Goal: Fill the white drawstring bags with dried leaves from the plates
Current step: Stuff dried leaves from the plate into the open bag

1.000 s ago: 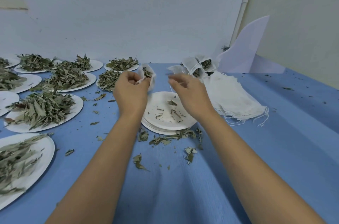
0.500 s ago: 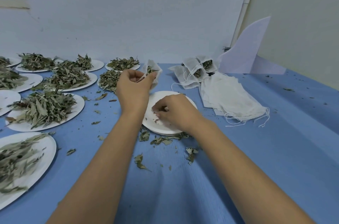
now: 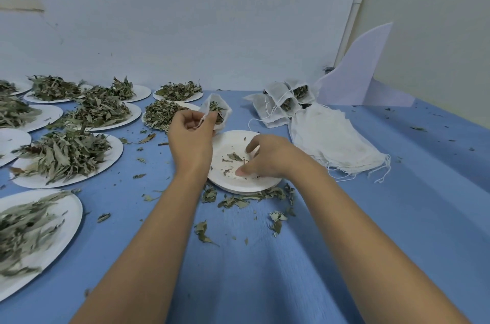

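Observation:
My left hand (image 3: 191, 135) holds a white drawstring bag (image 3: 217, 108) by its mouth above the table; green dried leaves show inside it. Just right of it lies a nearly bare white plate (image 3: 233, 138) with a few leaf scraps. My right hand (image 3: 267, 158) is down on that plate, fingers curled and pinching at the scraps. Filled bags (image 3: 281, 103) stand at the back, and a stack of flat white bags (image 3: 334, 138) lies to the right.
Several white plates heaped with dried leaves (image 3: 66, 156) cover the left side of the blue table (image 3: 397, 217). Loose leaf bits (image 3: 249, 199) lie scattered in front of the near plate. A white board (image 3: 355, 71) leans against the back right wall.
My right hand came down from beside the bag onto the near plate and now pinches at leaf scraps. My left hand kept holding the bag in nearly the same place.

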The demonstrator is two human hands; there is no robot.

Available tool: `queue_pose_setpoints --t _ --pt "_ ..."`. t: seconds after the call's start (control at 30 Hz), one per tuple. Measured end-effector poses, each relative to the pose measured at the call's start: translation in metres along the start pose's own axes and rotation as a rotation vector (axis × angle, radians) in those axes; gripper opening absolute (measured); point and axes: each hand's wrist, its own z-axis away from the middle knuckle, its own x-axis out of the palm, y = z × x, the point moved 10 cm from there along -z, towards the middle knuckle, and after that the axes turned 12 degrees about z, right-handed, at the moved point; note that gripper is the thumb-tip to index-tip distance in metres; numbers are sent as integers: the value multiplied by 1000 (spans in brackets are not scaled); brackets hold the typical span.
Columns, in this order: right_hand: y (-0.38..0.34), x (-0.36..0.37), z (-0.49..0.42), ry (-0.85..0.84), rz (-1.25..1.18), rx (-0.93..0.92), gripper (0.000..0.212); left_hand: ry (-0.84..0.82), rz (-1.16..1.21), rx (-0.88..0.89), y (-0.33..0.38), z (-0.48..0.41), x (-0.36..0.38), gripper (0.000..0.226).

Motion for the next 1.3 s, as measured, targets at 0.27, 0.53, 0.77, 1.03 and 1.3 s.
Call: queue_pose_setpoints --t 0.27,0.53,0.77,1.03,1.3 --pt "-16 0 -4 105 -289 -127 40 64 175 -68 -12 6 0 19" --pt "-41 11 4 5 -12 -410 50 67 117 -9 -5 5 -5 20" --pt "-51 8 6 196 183 -469 28 45 85 -74 -16 9 -2 21" --pt "-54 2 11 327 181 -462 30 70 137 -147 -23 9 -4 20" --pt "-18 -22 11 494 -358 -229 23 11 45 -60 -14 5 2 19"
